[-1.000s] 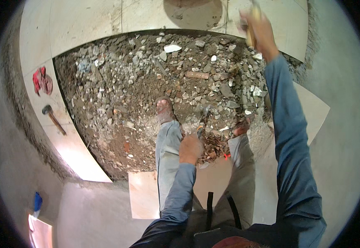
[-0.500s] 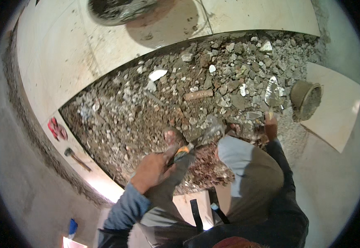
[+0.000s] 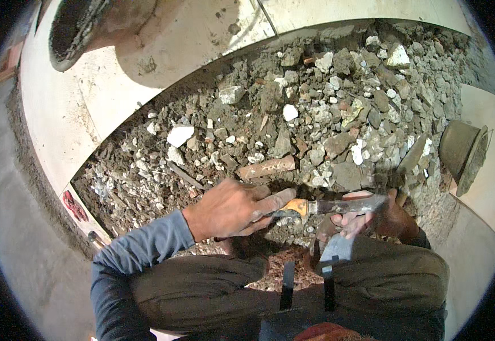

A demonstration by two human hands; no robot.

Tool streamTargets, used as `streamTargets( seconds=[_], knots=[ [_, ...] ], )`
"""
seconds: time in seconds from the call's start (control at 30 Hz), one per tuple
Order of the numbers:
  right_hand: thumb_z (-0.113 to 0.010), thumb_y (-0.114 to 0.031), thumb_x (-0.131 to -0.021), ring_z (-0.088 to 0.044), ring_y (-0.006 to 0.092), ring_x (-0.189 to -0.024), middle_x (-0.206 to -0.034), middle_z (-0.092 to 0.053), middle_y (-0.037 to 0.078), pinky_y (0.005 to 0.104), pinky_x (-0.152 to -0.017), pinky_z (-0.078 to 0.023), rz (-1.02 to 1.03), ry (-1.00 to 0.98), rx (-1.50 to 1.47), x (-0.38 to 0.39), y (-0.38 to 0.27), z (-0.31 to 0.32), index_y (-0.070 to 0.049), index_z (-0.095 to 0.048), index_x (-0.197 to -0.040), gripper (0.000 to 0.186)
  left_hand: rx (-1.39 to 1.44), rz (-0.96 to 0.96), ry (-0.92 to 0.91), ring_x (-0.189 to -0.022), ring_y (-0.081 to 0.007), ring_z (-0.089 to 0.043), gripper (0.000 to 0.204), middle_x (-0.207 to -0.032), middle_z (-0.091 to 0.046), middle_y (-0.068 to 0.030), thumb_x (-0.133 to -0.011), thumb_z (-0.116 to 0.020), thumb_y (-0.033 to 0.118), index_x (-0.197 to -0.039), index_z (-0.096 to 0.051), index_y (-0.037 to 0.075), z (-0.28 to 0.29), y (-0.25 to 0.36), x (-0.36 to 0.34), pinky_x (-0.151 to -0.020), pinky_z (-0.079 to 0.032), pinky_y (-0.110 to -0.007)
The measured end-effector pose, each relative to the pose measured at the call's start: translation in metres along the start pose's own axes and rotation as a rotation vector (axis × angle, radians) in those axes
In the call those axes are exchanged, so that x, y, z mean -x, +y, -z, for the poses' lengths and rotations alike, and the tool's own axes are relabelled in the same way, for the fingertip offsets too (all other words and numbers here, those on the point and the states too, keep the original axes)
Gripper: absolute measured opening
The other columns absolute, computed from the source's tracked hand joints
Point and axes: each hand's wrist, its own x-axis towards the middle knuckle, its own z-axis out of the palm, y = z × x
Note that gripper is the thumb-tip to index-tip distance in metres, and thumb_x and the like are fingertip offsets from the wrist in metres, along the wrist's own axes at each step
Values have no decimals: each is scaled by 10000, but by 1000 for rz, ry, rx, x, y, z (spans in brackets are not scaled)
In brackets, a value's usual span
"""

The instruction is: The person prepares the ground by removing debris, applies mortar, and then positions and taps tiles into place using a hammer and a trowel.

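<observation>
My left hand is closed round the yellow-and-dark handle of a scraper, whose flat grey blade points right. My right hand lies at the far end of that blade, its fingertips against or just under it. The same right hand grips a trowel, the narrow blade tilted up and away to the right. Its handle is mostly hidden by the fingers. Both hands are above broken rubble, in front of my bent knees.
Pale tiles border the rubble on the far and left sides, with a mortar-smeared bucket on them. A smaller bucket lies tipped at the right by a loose tile. A red cloth-like thing and a hammer are at left.
My hands have come together: the left moved right and forward with the scraper, the right moved nearer with the trowel. The view has shifted, and my knees are lower in it.
</observation>
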Motion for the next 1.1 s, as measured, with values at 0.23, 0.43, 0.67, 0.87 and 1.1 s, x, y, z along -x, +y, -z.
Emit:
streamTargets(
  seconds=[0.23,0.43,0.67,0.87,1.1],
  knots=[
    [-516,-652,-901,-639,244,-628,-722,-584,98,368,-567,-529,482,19,205,-12,-34,6,54,-431,-1247,790,-135,-95,115,-607,-294,-625,650,-754,-607,-118,-857,-685,271,-1444,-445,129,40,-10,-32,-549,-538,-432],
    [-577,-332,-915,-493,145,-499,-572,-451,12,285,-472,-398,619,400,279,-6,-28,5,7,-495,-1111,400,-510,-120,377,-1208,-362,-511,544,-1266,-545,-212,-1030,-390,444,-1442,-422,90,102,-87,-97,-1026,-415,-477],
    [-610,-319,-918,-548,183,-556,-640,-557,90,331,-566,-494,706,344,543,-3,9,38,11,-521,-1129,401,-611,26,812,-1478,-337,-182,580,-1576,-258,-167,-1039,-354,435,-1480,-362,58,136,-200,-170,-1212,-141,-463],
    [-655,-481,-875,-603,193,-609,-745,-628,127,334,-622,-522,677,374,327,-14,16,38,49,-526,-1226,648,-787,186,846,-1474,-367,-168,574,-1574,-252,-184,-1035,-330,416,-1478,-362,52,152,-231,-177,-1203,-124,-467],
    [-557,-363,-960,-601,194,-650,-774,-637,121,318,-663,-498,530,487,148,-14,-4,21,27,-576,-1190,454,-675,258,934,-1477,-335,-188,571,-1559,-267,-220,-1036,-325,394,-1486,-339,43,129,-200,-169,-1202,-91,-467]
  ],
)
